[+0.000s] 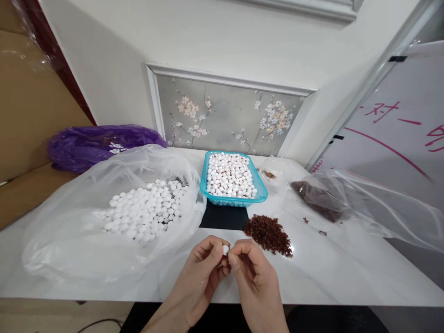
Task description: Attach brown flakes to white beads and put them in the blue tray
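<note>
Above the table's front part, my left hand (208,263) pinches a small white ball (225,250) between thumb and forefinger. My right hand (255,268) is closed in a pinch right against the ball's right side; whatever its fingertips hold is hidden. Just beyond my right hand lies a pile of small reddish-brown, star-like pieces (268,234). A blue plastic basket (233,202) full of white balls, some showing brown bits, stands farther back. To the left, a clear plastic bag (79,226) lies open around many loose white balls (145,210).
A dark mat (225,217) lies before the basket. At right are a clear bag of brown pieces (317,201) and a small plastic bag (277,169). A purple bag (104,143) and cardboard (34,101) are at left. A whiteboard (388,134) stands right.
</note>
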A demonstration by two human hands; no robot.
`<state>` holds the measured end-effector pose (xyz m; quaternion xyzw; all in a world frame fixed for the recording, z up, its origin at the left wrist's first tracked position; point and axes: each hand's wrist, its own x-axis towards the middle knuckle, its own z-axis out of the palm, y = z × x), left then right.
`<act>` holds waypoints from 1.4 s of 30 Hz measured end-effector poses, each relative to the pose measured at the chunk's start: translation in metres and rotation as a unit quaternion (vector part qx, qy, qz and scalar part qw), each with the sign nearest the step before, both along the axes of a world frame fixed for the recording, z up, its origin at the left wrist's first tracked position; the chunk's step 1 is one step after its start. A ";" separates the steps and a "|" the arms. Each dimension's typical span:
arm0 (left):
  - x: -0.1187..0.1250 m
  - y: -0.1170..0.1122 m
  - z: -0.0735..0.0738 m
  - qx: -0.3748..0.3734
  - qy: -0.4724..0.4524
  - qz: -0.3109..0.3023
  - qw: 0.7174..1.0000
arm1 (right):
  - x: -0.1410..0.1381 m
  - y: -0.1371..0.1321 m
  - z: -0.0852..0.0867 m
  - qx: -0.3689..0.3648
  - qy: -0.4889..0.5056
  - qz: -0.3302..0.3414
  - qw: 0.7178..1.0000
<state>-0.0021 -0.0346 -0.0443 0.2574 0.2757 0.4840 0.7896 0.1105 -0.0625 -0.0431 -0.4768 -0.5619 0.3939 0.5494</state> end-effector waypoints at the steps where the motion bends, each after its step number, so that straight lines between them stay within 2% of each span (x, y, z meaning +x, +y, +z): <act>1: 0.000 0.000 0.000 0.001 0.002 0.002 1.000 | 0.000 0.000 0.001 -0.003 -0.001 -0.001 1.000; 13: 0.000 -0.002 0.000 0.012 0.034 0.016 0.999 | -0.003 0.003 0.002 -0.040 0.025 -0.013 0.999; 22: -0.002 -0.002 -0.004 0.002 0.028 0.034 0.999 | 0.001 0.009 0.006 -0.068 0.027 0.006 0.997; 27: 0.000 -0.001 0.001 -0.001 0.027 0.040 0.999 | 0.002 0.015 0.006 -0.081 0.078 0.009 0.994; 31: 0.001 0.000 0.004 -0.041 0.014 0.042 0.998 | 0.007 0.015 -0.001 -0.091 0.116 0.017 0.989; 37: -0.001 0.000 0.009 -0.060 0.016 0.032 0.998 | 0.013 0.006 -0.012 -0.067 0.027 -0.024 0.997; 42: -0.002 -0.001 0.010 -0.042 0.035 0.045 0.997 | 0.012 0.002 -0.009 -0.057 0.027 -0.020 0.998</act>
